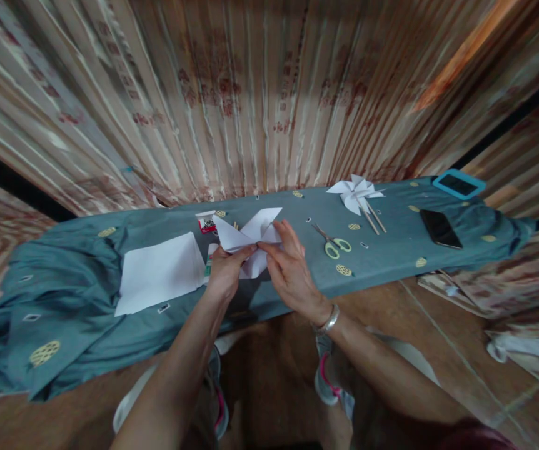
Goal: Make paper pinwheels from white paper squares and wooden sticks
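bare forearms [173,369] lie nearest, a silver bracelet [330,319] on the right wrist, and extend over the near edge of the cloth-covered bench [391,250]. left hand [225,272] and right hand [292,269] meet at a white paper pinwheel [244,236], above the middle of the bench. the left pinches its centre, thumb on top; the right puts a fingertip to the same spot, its other fingers loosely spread by the right-hand blade. whether the right thumb closes on the paper, i cannot tell. meeting at the centre probably keeps the folded tips gathered there while the blades stand free. so the pinwheel sits between the hands, two blades fanning toward the far edge and one pointing back to the near edge.

just left of the left hand, a tube [209,265] lies partly hidden beside the paper [159,275], a stack flat along the near edge, likely for easy reach. a small red-and-white packet [207,223] lies beyond, toward the far edge.

to the right, scissors [331,242] lie apart from the hands, perhaps set aside. by the far edge, more pinwheel work [356,190] rests with two sticks [371,217], probably out of the way. a phone [441,229] lies near the right end, a blue-rimmed device [459,184] at the far right corner. past the far edge hangs a printed curtain [260,106].
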The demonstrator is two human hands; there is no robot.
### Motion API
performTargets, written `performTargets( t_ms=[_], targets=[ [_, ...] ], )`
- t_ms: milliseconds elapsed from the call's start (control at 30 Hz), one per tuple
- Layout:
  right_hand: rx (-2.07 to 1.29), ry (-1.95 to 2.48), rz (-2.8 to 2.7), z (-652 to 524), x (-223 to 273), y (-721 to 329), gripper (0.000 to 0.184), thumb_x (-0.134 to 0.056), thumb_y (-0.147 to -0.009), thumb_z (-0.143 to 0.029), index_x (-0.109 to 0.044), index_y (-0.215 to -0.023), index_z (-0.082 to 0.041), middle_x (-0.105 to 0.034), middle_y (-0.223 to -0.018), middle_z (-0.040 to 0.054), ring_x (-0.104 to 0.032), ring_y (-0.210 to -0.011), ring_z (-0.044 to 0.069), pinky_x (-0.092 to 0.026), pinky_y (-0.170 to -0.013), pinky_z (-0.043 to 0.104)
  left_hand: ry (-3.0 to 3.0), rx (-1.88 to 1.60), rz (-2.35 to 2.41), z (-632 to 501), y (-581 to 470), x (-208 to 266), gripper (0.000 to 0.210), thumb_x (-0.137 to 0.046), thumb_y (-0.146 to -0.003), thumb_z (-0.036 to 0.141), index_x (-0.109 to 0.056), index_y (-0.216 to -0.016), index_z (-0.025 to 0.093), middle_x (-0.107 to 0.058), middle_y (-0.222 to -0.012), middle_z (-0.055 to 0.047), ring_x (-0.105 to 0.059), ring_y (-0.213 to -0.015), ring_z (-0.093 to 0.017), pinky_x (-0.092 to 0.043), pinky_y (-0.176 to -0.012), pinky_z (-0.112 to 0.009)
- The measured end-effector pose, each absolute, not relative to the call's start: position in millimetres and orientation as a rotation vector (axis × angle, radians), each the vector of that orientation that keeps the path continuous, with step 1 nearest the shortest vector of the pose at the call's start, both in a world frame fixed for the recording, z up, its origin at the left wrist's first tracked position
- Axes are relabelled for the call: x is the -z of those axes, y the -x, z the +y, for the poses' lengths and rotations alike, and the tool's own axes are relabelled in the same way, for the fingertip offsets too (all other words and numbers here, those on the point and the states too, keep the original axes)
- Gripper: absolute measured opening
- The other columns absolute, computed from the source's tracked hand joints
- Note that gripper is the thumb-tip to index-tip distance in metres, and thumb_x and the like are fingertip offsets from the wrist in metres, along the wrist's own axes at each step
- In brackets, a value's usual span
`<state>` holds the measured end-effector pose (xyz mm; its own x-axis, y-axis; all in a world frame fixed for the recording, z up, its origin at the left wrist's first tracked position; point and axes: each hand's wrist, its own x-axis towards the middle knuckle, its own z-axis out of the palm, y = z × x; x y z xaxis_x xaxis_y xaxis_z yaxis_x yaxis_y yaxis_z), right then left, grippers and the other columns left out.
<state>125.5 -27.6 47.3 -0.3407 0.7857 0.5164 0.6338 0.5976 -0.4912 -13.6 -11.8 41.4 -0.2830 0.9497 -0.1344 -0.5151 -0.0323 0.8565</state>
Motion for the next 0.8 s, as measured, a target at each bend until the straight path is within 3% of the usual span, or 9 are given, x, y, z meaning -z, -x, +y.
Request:
performTargets(
  t_ms=[400,567,667,800],
  targets=[
    [-0.137,1.051,-2.081,-28.4,-54.1,-123.1,0.033,-0.042,-0.093,-0.017,-0.065,-0.117,-0.020,-0.034,-0.154,0.0120,-0.020,-0.147,0.030,-0.030,-0.112,0.056,-0.604,-1.642,1.110,-10.2,16.2,-36.8,0.029,-0.083,-0.042,0.019,-0.071,-0.068,0.014,-0.072,-0.067,-0.001,-0.062,-0.060,-0.013,-0.049,-0.065,-0.025],
    [-0.185,1.012,-1.928,-18.7,-70.3,-132.9,0.029,-0.050,-0.092,-0.026,-0.063,-0.118,-0.023,-0.041,-0.150,0.0102,-0.036,-0.141,0.027,-0.033,-0.113,0.051,-0.602,-1.642,1.130,-13.3,24.4,-39.0,0.031,-0.083,-0.045,0.019,-0.072,-0.074,0.014,-0.072,-0.070,-0.001,-0.063,-0.063,-0.015,-0.051,-0.069,-0.029],
    [-0.448,1.074,-1.736,-8.4,-68.3,-134.3,0.041,-0.062,-0.085,-0.036,-0.059,-0.123,-0.021,-0.051,-0.142,0.0127,-0.048,-0.132,0.028,-0.038,-0.110,0.049,-0.612,-1.661,1.137,-15.4,27.4,-39.8,0.029,-0.082,-0.046,0.018,-0.071,-0.073,0.014,-0.071,-0.069,0.000,-0.063,-0.061,-0.014,-0.051,-0.069,-0.029],
    [-1.194,1.120,-1.373,4.3,-56.2,-129.2,0.059,-0.073,-0.072,-0.046,-0.058,-0.121,-0.016,-0.069,-0.116,0.0132,-0.065,-0.107,0.025,-0.049,-0.098,0.041,-0.686,-1.659,1.186,-17.8,28.5,-38.4,0.031,-0.082,-0.046,0.021,-0.071,-0.074,0.013,-0.071,-0.069,0.000,-0.063,-0.062,-0.016,-0.051,-0.068,-0.030]
  ],
)
